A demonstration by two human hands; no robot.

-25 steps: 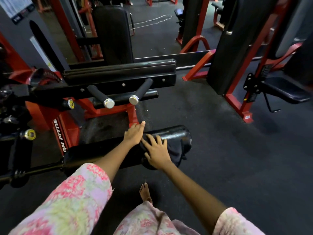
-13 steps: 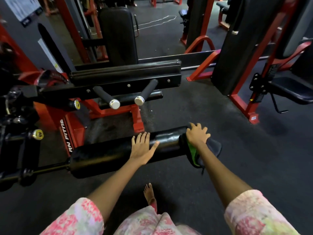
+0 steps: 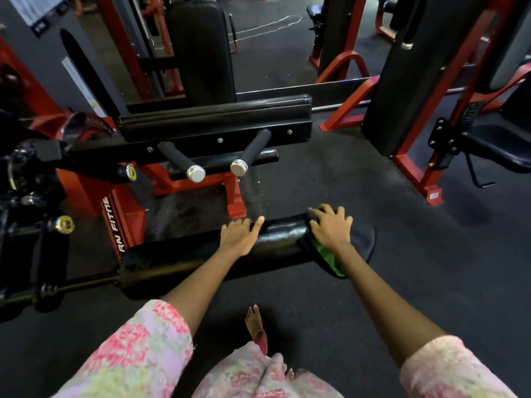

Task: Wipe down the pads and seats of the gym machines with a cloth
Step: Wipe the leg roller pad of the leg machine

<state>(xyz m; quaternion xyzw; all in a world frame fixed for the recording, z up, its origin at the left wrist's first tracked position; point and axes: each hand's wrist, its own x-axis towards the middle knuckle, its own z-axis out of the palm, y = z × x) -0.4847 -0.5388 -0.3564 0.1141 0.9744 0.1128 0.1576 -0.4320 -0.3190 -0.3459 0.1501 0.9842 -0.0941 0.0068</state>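
1. The black roller pad (image 3: pixel 201 262) lies crosswise in front of you, low over the dark floor (image 3: pixel 416 282);
2. The cloth (image 3: pixel 360 242), dark with a green edge, drapes over the pad's right end;
3. Your right hand (image 3: pixel 330 225) presses the cloth, fingers spread, not gripping;
4. Your left hand (image 3: pixel 240 234) rests flat on the pad mid-length, fingers straight.

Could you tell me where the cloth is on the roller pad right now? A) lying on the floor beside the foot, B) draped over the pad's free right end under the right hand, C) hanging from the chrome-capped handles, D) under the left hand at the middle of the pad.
B: the right hand presses the cloth over the free right end of the roller pad, while the left hand rests bare on the pad.
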